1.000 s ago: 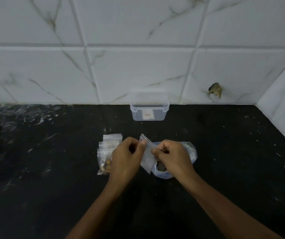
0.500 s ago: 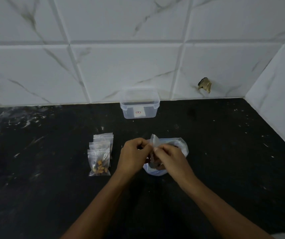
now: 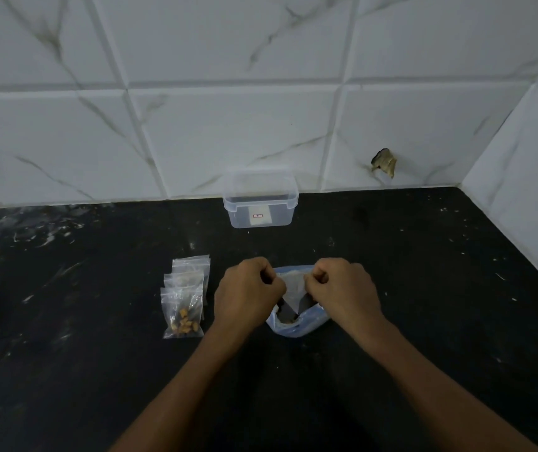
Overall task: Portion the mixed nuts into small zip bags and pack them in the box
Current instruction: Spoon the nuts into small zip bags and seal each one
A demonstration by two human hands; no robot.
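Since the earlier frame the two hands have drawn apart, and the small zip bag [image 3: 294, 286] between them is now stretched flat by its top edge instead of being bunched between the fingers. The bag hangs point down from that edge, held over the open blue-tinted bag [image 3: 297, 324] that lies on the black surface [image 3: 424, 305].

Left hand [image 3: 248, 293]: the forearm enters from the lower centre and slopes up to the right. The fingers are curled into the palm, and the grip is closed on the left top corner of the small zip bag, pinched between thumb and forefinger.

Right hand [image 3: 342, 291]: the forearm enters from the lower right and slopes up to the left. The fingers are likewise curled, and the grip is closed on the right top corner of the same bag. The contents of the held bag cannot be made out.

Just left of the left hand, a short row of small bags [image 3: 186, 296] lies overlapped on the surface; the nearest one [image 3: 182, 313] shows brown nuts [image 3: 184, 322] in its lower part. Well behind the hands, a clear plastic box [image 3: 261, 199] stands against the white marbled wall tiles [image 3: 228, 132], with no lid visible on it. A chipped hole [image 3: 384, 162] marks the tile to the right of the box.
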